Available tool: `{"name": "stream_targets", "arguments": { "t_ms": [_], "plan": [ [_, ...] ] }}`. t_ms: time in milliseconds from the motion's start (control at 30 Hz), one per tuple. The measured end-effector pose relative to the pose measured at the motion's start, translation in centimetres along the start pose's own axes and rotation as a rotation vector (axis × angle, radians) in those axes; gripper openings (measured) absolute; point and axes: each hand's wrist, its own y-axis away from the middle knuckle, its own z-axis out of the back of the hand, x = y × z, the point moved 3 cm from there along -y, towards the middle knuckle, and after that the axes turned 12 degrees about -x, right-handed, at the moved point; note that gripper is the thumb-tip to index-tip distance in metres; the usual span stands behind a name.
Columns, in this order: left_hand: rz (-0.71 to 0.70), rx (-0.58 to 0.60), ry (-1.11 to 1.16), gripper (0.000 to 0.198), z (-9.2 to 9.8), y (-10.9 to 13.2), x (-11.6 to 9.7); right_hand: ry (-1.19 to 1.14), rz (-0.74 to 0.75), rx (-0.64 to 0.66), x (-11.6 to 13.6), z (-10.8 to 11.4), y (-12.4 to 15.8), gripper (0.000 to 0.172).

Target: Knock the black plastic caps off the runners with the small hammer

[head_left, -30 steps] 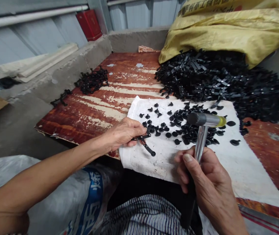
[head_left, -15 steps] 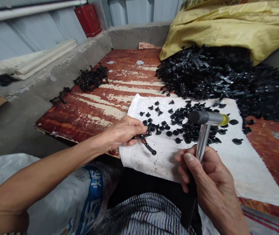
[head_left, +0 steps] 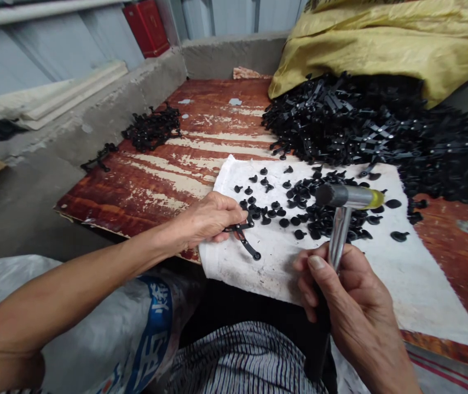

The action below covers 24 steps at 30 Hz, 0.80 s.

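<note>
My left hand [head_left: 213,218] pinches a black jointed linkage piece [head_left: 248,243] over the near left part of a white cloth [head_left: 266,268]. One curved arm of the piece, with a round end, points down and toward me. My right hand [head_left: 348,295] is wrapped round a mallet [head_left: 342,230], gripping where the metal shaft meets the dark handle. The mallet's head has one black face and one yellow face and is held above the cloth. Beyond it, many small black round knobs with short stems [head_left: 324,205] lie loose and heaped on the cloth.
A large heap of black linkage pieces [head_left: 340,120] spills from a yellow sack [head_left: 373,49] at the back right. A smaller pile [head_left: 154,128] sits on the worn red board [head_left: 213,101] at the left. A red box [head_left: 146,28] stands on the concrete ledge [head_left: 234,57].
Almost nothing differs. Both hands keep their hold on the linkage piece and the mallet, and the view has shifted very slightly.
</note>
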Motion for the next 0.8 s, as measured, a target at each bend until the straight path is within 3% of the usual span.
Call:
{"name": "stream_targets", "arguments": {
  "t_ms": [100,167,333,433,500,633,700,767,800],
  "plan": [
    [-0.059,0.005,-0.049,0.025,0.3,-0.3,-0.2,0.115,0.02,0.017,0.3,0.5,-0.3,0.022],
    [-0.083,0.014,-0.098,0.028,0.5,-0.5,-0.5,0.269,0.123,0.033,0.9,0.8,-0.6,0.025],
    [-0.116,0.035,-0.172,0.025,0.8,-0.9,-0.9,0.638,0.651,0.129,3.2,0.6,-0.5,0.039],
    [-0.108,0.027,-0.171,0.023,0.8,-1.0,-0.7,0.717,0.87,0.084,3.7,0.4,-0.2,0.056],
    [-0.101,0.023,-0.163,0.023,0.8,-1.1,-0.5,0.775,0.945,0.068,3.7,0.3,-0.4,0.065],
    [-0.104,0.004,-0.154,0.022,0.8,-1.0,-0.4,0.895,0.991,0.229,3.7,-0.1,-0.7,0.062],
    [-0.096,0.004,-0.146,0.024,0.7,-1.0,-0.5,0.86,1.007,0.149,4.3,0.1,-0.4,0.062],
    [-0.068,0.018,-0.123,0.027,0.6,-0.9,-0.6,0.844,1.035,-0.103,4.9,0.5,-0.1,0.061],
    [-0.053,0.023,-0.109,0.027,0.5,-0.9,-0.6,0.87,1.039,-0.133,4.9,0.6,-0.1,0.062]
  ]
}}
